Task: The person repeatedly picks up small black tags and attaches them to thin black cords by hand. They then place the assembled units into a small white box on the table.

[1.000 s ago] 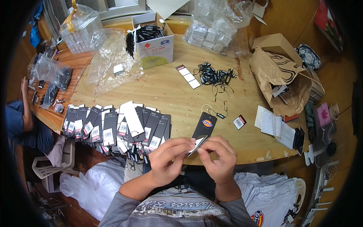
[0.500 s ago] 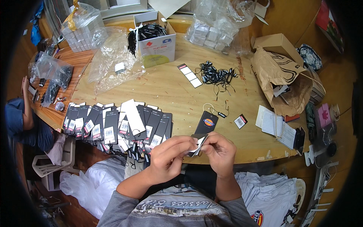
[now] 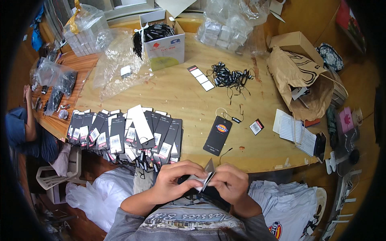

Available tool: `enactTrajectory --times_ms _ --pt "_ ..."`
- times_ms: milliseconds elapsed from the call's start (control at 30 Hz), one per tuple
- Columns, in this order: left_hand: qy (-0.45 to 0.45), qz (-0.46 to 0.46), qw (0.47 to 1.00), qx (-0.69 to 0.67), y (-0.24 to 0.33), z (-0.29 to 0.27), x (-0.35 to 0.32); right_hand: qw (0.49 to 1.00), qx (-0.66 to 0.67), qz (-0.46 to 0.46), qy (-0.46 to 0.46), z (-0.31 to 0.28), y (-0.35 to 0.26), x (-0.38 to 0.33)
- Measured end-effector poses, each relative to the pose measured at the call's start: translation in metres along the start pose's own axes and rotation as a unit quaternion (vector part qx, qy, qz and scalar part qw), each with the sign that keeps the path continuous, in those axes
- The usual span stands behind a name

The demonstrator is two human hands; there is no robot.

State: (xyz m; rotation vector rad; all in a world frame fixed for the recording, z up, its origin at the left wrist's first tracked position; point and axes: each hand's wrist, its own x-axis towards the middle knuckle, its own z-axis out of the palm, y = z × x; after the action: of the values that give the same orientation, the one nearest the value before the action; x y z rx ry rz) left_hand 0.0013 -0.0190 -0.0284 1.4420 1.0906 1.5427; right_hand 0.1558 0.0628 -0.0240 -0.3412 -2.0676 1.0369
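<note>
Left hand (image 3: 175, 182) and right hand (image 3: 232, 182) pinch a thin black-and-white rectangular card tag (image 3: 206, 179) at the near edge of the pale wooden table (image 3: 169, 90).
Folded or stacked, I cannot tell. It looks light, stiff, smooth and creasable; its 2 long edges seem best to hold, clear of the thin black cord (image 3: 225, 156).

Holds the left hand (image 3: 173, 184) just left of the grip, with curved fingers (image 3: 188, 167) above it and a bent thumb (image 3: 189, 185) below, in a pinch. Holds the right hand (image 3: 231, 182) just right of the grip, with curled fingertips closed near the thumb. Slants the left forearm (image 3: 140, 203) in from lower left of the grip, the right forearm (image 3: 250, 207) from lower right, with little bend at the wrists (image 3: 157, 195).
</note>
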Motion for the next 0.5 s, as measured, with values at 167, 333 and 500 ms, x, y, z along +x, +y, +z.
enactTrajectory --times_ms 167,333,500 --pt "-0.006 0.007 1.0 0.002 0.001 0.007 -0.005 1.0 0.012 -0.023 0.018 0.004 -0.004 -0.01" --pt "0.018 0.037 0.996 0.073 0.007 0.013 -0.01 0.998 0.053 0.033 0.0 0.006 -0.003 -0.018" --pt "0.045 0.072 0.992 0.094 0.0 0.017 -0.018 0.975 0.191 0.114 0.02 0.014 0.003 -0.028"
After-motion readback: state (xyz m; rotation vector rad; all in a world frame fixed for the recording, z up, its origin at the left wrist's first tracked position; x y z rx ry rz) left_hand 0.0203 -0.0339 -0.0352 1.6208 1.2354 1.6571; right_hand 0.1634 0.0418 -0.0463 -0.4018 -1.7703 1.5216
